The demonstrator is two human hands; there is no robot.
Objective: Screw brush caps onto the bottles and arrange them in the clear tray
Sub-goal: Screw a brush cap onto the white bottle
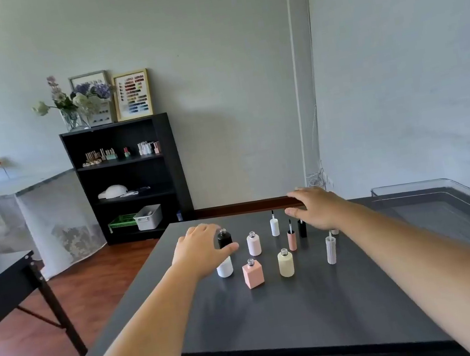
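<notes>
The dark desk fills the lower middle of the view, and its near edge is cut off at the bottom. On the desk's right side lies the clear tray; its right part runs out of view, and what shows of its floor holds nothing.

Both forearms reach in from the bottom. The left hand curls around the black bottle at the desk's far left, thumb on its right side and fingers behind it. The grip is loosely closed, though whether the fingers press the glass is hard to tell. That hand also hides the top of the white bottle just nearer on the desk. The right hand hangs spread and flat over the far middle of the desk, its grip wide and holding nothing. It hides most of a small pale item beneath the wrist.

Between the hands, all bottles stand uncapped on the desk: a pale pink bottle right of the black one, a square pink bottle nearer, and a cream bottle beside that.

The brush caps stand upright, bristles up, toward the desk's far right: a white cap, a pink cap, a black cap and a tall ribbed pale cap. Their thin brushes are hard to make out.
</notes>
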